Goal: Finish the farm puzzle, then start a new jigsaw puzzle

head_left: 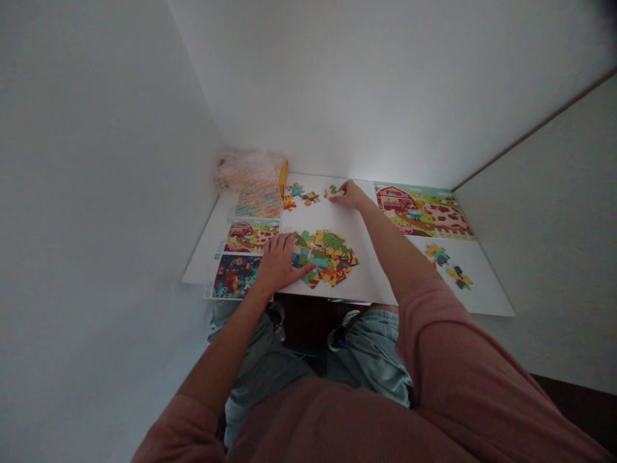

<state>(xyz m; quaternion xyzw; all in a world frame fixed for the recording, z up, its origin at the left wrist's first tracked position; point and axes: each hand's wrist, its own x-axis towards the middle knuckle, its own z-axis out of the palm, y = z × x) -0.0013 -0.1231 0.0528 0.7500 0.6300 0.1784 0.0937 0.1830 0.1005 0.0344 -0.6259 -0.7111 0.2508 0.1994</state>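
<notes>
Jigsaw piece (333,191), one, in right hand (351,196)

Jigsaw pile (328,258) partly covered by left hand (280,262); picture on jigsaw piece (333,191) at right hand (351,196) too small to read; plastic-wrapped bundle (248,172) blurred.

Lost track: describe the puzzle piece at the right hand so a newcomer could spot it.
Past the central heap of jigsaw pieces, near the far edge of the white board, sits the right hand. Its fingertips touch one green-and-cream piece, lying apart from the small cluster of pieces to its left.
</notes>
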